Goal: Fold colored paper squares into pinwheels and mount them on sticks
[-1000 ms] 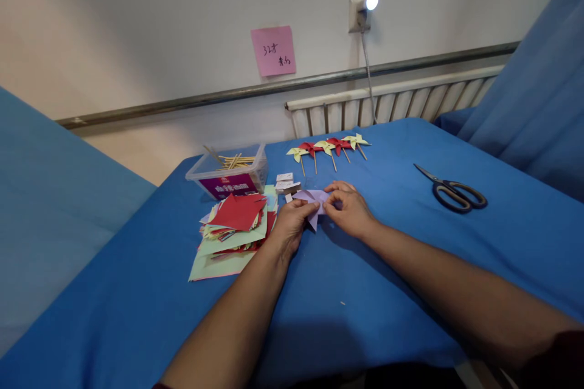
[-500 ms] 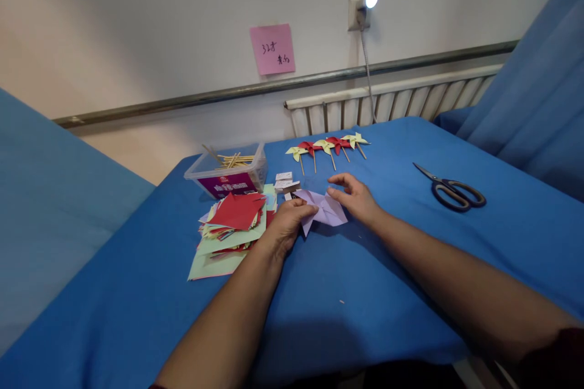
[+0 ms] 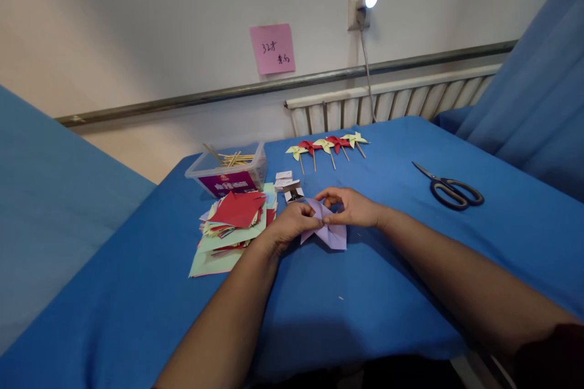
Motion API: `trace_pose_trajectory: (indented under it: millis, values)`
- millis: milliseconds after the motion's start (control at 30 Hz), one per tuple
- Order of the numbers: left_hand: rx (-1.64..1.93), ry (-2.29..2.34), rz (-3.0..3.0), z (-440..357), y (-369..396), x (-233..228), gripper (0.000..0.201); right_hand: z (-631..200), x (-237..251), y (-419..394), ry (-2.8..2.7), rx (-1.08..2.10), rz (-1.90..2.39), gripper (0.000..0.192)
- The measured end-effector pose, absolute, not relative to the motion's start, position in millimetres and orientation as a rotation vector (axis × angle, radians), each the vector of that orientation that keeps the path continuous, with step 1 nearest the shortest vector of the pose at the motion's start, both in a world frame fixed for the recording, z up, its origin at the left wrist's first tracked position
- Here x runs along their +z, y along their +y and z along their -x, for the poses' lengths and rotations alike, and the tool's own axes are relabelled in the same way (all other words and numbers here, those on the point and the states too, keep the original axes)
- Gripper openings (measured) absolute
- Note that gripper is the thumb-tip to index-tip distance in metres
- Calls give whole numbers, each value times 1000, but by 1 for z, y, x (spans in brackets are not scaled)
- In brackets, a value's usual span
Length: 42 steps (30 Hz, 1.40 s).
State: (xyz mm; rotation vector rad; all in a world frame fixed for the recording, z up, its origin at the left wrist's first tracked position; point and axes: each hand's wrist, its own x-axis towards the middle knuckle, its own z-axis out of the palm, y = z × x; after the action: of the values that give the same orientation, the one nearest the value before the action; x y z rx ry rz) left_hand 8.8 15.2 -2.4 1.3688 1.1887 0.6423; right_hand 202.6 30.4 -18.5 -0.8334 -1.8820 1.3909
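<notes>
Both hands (image 3: 292, 226) (image 3: 353, 209) pinching lilac paper (image 3: 332, 231) mid-frame at its folded centre, probably light, floppy, easily creased, so best gripped there, not by loose flaps.

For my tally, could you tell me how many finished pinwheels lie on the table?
5: finished pinwheels in one row at the table's far edge, alternating yellow, red, yellow, red, yellow.

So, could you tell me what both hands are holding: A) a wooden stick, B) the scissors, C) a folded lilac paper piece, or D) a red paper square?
C: the left hand and right hand pinch the folded lilac paper; the scissors lie untouched far to the right.
</notes>
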Motion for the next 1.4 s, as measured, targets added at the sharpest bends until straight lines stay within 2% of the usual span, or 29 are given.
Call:
trace_pose_trajectory:
  millis: [200, 367, 433, 567, 667, 1000, 1400]
  values:
    - [633, 1226, -1434, -10, 14, -3, 10, -202, -21, 30, -1859, 1380, 826, 43]
    - [704, 1215, -1352, -10, 17, -8, 15, -195, -27, 31, -1713, 1417, 843, 38]
    - [829, 1183, -1237, -11, 18, -8, 14, -190, -31, 32, -1513, 1409, 903, 36]
    - [1012, 1017, -808, -15, 18, -6, 32, -177, -33, 30, -905, 1361, 976, 35]
    - [1021, 990, -648, -24, 14, -9, 27, -168, -33, 26, -697, 1312, 970, 34]
    - [1149, 995, -659, -37, 14, -24, 22, -153, -34, 17, -720, 1314, 955, 42]
    - [1145, 1115, -782, -33, 15, -22, 20, -157, -36, 18, -839, 1363, 968, 39]
